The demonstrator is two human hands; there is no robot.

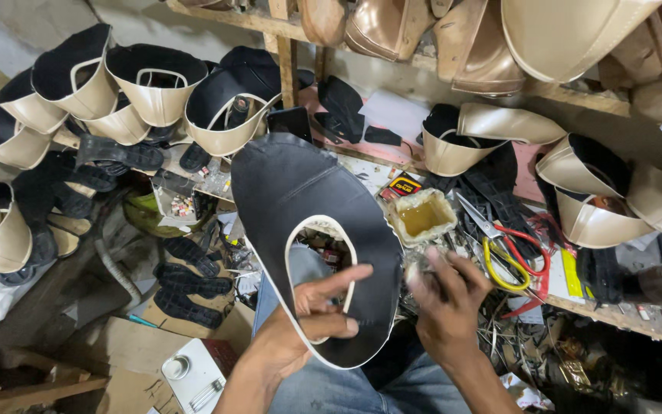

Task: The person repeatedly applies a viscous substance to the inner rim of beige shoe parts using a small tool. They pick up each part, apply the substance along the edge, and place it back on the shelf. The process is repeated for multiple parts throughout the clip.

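Note:
My left hand (309,318) grips a large black shoe upper (293,188) with a cream edge and an oval opening; the fingers come through the opening and the thumb presses the black side. The piece is held out in front of me, inner black side up. My right hand (447,300) is just to its right, fingers bunched around a small blurred tool that I cannot identify, below an open container of yellow glue (423,217).
Several finished black-and-cream uppers (156,80) hang at the left, more at the right (591,192). Scissors with red and yellow handles (509,249) lie on the cluttered wooden bench (614,314). Black soles (189,295) and cardboard (116,345) lie lower left. Tan pieces sit on the shelf above (392,27).

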